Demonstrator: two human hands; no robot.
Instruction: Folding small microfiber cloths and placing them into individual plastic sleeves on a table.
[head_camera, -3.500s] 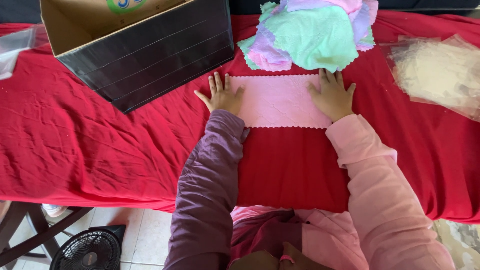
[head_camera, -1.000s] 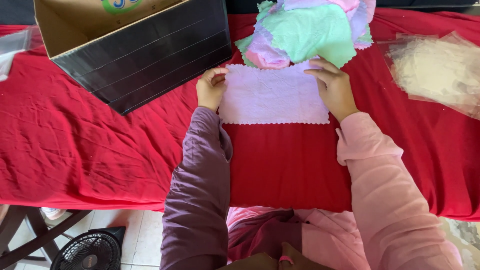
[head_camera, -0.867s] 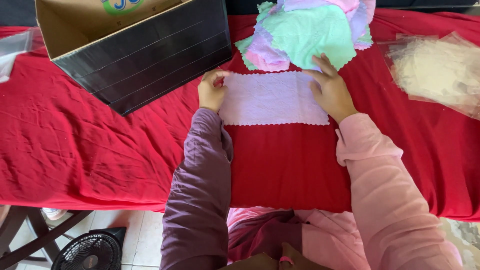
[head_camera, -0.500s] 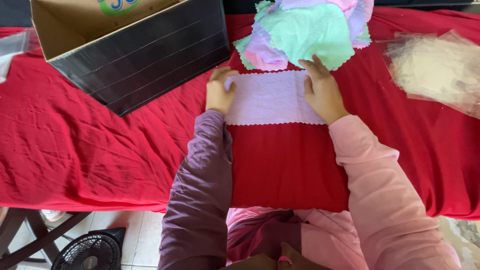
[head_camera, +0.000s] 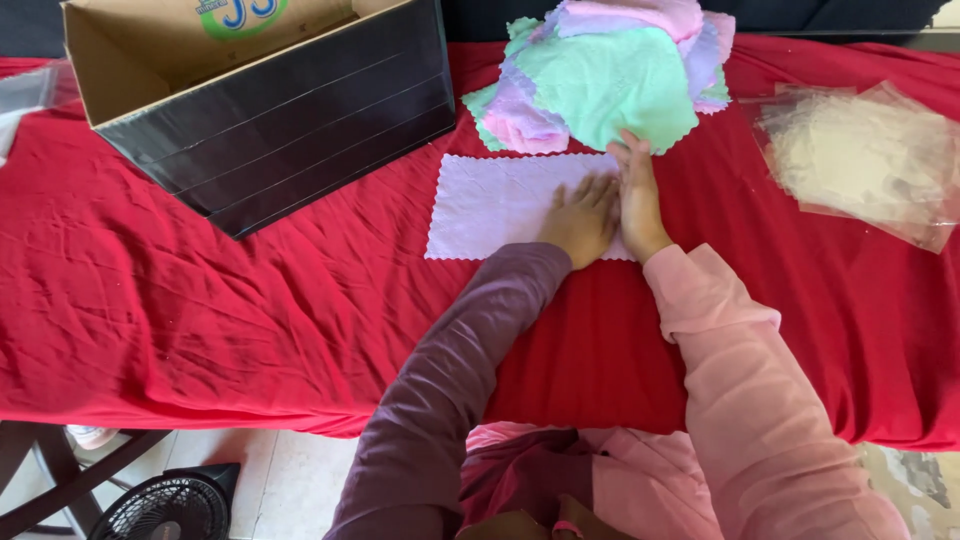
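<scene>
A pale pink cloth (head_camera: 490, 205) with a scalloped edge lies folded flat on the red table cover (head_camera: 200, 290). My left hand (head_camera: 580, 220) presses palm down on the cloth's right part, fingers spread. My right hand (head_camera: 637, 195) lies right beside it at the cloth's right edge, fingers pointing to the far side and touching the rim of the cloth pile (head_camera: 600, 70). That pile holds several pastel cloths in green, pink and lilac, just beyond the flat cloth.
An open cardboard box (head_camera: 260, 100) with dark sides stands tilted at the back left. A heap of clear plastic bags (head_camera: 860, 160) lies at the right. A floor fan (head_camera: 165, 505) stands below the table's near edge at the left.
The cloth has been folded to a shorter strip. My left hand has slid from the cloth's left end across to its right part, beside my right hand.
</scene>
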